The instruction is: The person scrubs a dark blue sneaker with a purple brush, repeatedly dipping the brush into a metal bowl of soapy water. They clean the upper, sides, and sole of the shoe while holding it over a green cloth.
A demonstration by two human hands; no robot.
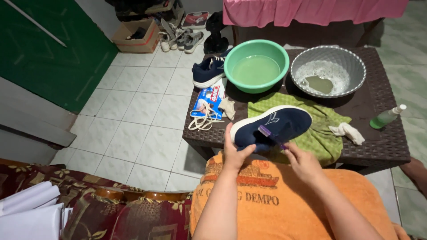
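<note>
shoe [275, 126] between both hands' fingers [238, 153]

The person's two forearms are bare to the edge of view, with no sleeves, and neither the left hand [234, 153] nor the right hand [302, 162] carries gloves, rings, a watch or a bracelet that can be made out.

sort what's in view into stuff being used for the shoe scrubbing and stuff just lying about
In use: left hand, shoe, right hand, brush, soapy basin, green basin, green cloth.

Lying about: second shoe, laces, spray bottle, cardboard box, papers.
</note>
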